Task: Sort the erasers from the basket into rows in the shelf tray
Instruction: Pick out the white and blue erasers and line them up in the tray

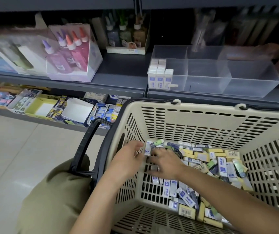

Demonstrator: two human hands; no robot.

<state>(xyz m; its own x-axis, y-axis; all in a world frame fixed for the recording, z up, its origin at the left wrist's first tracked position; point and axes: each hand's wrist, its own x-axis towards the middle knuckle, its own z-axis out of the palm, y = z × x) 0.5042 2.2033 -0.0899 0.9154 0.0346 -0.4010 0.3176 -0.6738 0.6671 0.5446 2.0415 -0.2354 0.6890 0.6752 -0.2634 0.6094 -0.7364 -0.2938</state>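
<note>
The beige basket (203,115) holds a loose heap of erasers (219,166), white ones with blue labels, yellow ones and a few green ones. My left hand (128,156) is inside the basket by its left wall, and its fingertips and thumb pinch an upright white eraser (147,148). Beside it, my right hand (166,164) lies low over the basket floor with fingers spread toward the left, above a small eraser (154,168). On the shelf above stands the clear divided shelf tray (236,81). Its left compartment holds short rows of white erasers (159,75).
The basket's black handle (86,146) hangs down on the left, against my knee. Glue bottles in a display box (71,53) stand left of the tray. Boxes of stationery (101,112) fill the lower shelf. The other tray compartments hold nothing.
</note>
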